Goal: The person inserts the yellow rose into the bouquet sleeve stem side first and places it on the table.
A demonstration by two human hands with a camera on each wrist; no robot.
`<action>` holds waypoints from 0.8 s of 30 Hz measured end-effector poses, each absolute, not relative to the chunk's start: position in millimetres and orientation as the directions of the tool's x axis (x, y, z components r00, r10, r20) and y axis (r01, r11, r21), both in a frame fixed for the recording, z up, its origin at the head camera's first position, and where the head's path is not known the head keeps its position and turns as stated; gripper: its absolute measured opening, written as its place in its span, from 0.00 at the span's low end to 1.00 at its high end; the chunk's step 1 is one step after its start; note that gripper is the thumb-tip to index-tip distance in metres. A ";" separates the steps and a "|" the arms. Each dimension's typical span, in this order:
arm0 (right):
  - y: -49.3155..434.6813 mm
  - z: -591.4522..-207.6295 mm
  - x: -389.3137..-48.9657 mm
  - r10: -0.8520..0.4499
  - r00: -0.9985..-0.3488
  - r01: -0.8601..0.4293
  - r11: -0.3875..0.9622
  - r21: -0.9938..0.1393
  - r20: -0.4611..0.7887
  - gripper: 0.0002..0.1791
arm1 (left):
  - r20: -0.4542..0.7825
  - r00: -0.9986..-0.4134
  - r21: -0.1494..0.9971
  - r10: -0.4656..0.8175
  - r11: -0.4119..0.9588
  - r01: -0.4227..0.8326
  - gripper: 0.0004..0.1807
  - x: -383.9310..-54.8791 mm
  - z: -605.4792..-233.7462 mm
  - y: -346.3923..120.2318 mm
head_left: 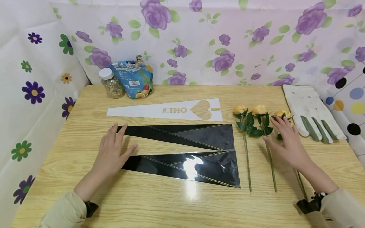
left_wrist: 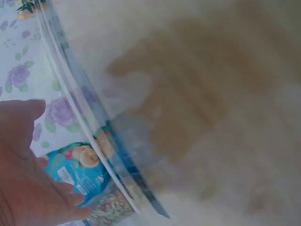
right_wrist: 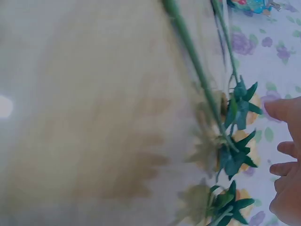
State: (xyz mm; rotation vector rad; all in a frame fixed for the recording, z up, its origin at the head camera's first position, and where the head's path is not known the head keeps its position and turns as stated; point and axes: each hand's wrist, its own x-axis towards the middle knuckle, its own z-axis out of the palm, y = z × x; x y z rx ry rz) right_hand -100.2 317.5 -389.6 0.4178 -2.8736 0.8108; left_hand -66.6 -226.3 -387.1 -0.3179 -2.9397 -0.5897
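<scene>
Head view: left hand (head_left: pixel 112 153) is seen at narrow ends of black wrappers (head_left: pixel 203 136), right hand (head_left: pixel 289 144) near yellow roses (head_left: pixel 259 110) right of wrappers, both empty, fingers loose.

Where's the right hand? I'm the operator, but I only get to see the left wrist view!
Observer: The right hand is over the rightmost of three yellow roses; I can't tell if it touches.
Operator: Ooh! What's past the roses?
Observer: A white glove lies to their right.
Operator: And what flat things are near the left hand?
Observer: Two black tapered sheets, their narrow ends towards the left hand.
</scene>
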 end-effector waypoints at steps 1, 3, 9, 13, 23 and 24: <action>315.0 -387.2 -102.6 -0.216 -0.956 -0.288 0.811 -0.509 0.197 0.39 | 0.172 -0.969 0.382 0.178 0.895 0.232 0.40 -69.7 -385.5 -223.8; 308.6 -381.8 -108.1 -0.193 -0.962 -0.269 0.803 -0.533 0.194 0.36 | 0.181 -0.968 0.418 0.173 0.877 0.235 0.39 -76.5 -381.5 -217.5; 279.5 -368.3 -126.7 -0.159 -0.968 -0.243 0.775 -0.584 0.192 0.31 | 0.181 -0.970 0.499 0.161 0.835 0.232 0.34 -105.2 -371.5 -185.0; 257.3 -360.6 -139.2 -0.149 -0.971 -0.234 0.728 -0.644 0.185 0.29 | 0.146 -0.972 0.557 0.184 0.797 0.234 0.32 -124.1 -366.4 -159.1; 203.8 -359.7 -165.7 -0.140 -0.983 -0.181 0.711 -0.679 0.115 0.29 | 0.004 -0.985 0.799 0.175 0.591 0.109 0.24 -172.0 -379.0 -108.7; 198.1 -361.6 -168.1 -0.141 -0.982 -0.191 0.718 -0.669 0.130 0.28 | 0.002 -0.986 0.809 0.170 0.579 0.102 0.23 -175.1 -380.6 -103.1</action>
